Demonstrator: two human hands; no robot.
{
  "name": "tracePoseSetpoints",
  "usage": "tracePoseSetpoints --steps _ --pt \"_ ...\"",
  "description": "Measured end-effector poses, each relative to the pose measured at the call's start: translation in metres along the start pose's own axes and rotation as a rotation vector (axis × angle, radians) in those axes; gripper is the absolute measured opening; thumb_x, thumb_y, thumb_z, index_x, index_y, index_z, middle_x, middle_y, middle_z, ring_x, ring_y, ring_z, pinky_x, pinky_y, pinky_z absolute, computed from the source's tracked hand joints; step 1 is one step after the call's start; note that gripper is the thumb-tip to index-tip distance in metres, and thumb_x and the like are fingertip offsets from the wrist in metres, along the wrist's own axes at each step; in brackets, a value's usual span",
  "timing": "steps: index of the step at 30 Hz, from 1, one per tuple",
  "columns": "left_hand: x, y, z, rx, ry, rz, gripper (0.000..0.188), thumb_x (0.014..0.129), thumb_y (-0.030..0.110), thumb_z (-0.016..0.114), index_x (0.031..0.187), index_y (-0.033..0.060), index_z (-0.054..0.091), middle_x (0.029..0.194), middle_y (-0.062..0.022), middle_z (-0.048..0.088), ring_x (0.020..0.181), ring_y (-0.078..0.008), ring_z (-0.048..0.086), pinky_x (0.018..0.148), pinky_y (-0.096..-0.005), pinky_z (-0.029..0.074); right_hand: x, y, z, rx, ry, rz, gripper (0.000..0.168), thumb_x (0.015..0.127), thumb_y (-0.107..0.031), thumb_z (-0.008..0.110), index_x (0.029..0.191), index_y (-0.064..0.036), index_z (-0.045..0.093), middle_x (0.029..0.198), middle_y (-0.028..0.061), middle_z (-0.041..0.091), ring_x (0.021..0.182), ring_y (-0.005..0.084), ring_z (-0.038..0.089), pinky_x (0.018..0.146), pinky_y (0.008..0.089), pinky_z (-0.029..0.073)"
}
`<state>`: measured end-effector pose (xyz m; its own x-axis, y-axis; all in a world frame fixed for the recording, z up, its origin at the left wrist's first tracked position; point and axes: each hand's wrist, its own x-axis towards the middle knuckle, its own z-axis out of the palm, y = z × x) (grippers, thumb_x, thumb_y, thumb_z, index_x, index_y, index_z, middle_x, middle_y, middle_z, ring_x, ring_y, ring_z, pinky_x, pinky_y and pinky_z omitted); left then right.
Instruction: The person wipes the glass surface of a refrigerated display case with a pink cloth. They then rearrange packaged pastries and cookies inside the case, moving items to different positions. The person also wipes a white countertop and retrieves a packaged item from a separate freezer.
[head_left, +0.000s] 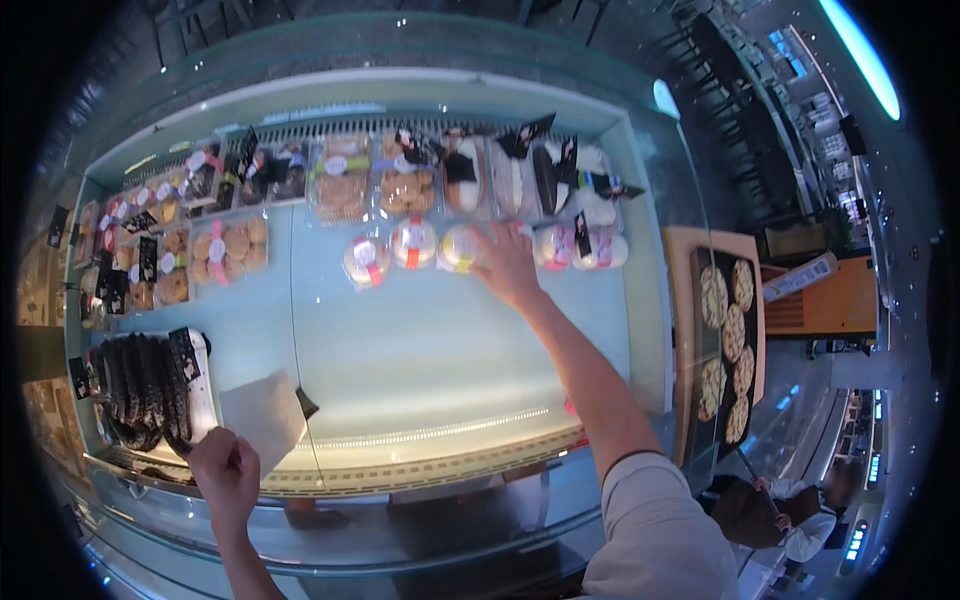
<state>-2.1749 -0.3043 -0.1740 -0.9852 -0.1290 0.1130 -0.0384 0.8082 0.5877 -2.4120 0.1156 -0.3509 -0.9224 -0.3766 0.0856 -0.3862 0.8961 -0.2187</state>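
Note:
My right hand (506, 259) reaches into a glass display case and lies over a row of round wrapped packages, its fingers beside one with a yellow band (457, 247). Whether it grips a package is not clear. To its left stand packages with a red band (414, 244) and a pink band (367, 260). My left hand (225, 465) is closed at the case's near edge, around the dark handle of what looks like a flat scraper or spatula (264, 416). Left of that blade, dark long pastries (142, 386) lie on a white tray (202, 394).
Clear boxes of cookies (341, 187) and cream-filled pastries (514, 180) line the far side, with small black sign cards (525, 136) among them. Glass panes edge the case. On the right, a dark tray (701, 259) holds round topped breads (733, 334). Another person (795, 517) stands at lower right.

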Motion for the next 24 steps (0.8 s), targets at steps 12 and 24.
tracePoseSetpoints --steps 12,24 --pt "0.006 0.011 -0.012 -0.057 0.05 0.072 0.021 0.071 -0.001 0.062 0.06 0.0025 0.045 0.054 -0.0087 0.048 0.045 -0.0224 0.048 0.043 -0.0337 0.036 0.01 -0.047 -0.017 0.061 0.034 -0.084 0.074 0.075 -0.014 0.074 0.141 -0.009 0.04 0.134 0.0148 0.046 0.123 0.0337 0.046 0.103 0.0462 0.036" --pt "0.002 0.004 -0.016 -0.114 0.063 0.059 0.022 0.074 -0.001 0.063 0.061 0.0018 0.045 0.054 -0.0074 0.047 0.044 -0.0188 0.045 0.043 -0.0317 0.035 0.023 -0.091 0.031 -0.079 0.17 -0.189 0.061 0.079 -0.008 0.067 0.136 -0.012 0.048 0.138 0.0128 0.048 0.123 0.0327 0.048 0.103 0.0465 0.035"
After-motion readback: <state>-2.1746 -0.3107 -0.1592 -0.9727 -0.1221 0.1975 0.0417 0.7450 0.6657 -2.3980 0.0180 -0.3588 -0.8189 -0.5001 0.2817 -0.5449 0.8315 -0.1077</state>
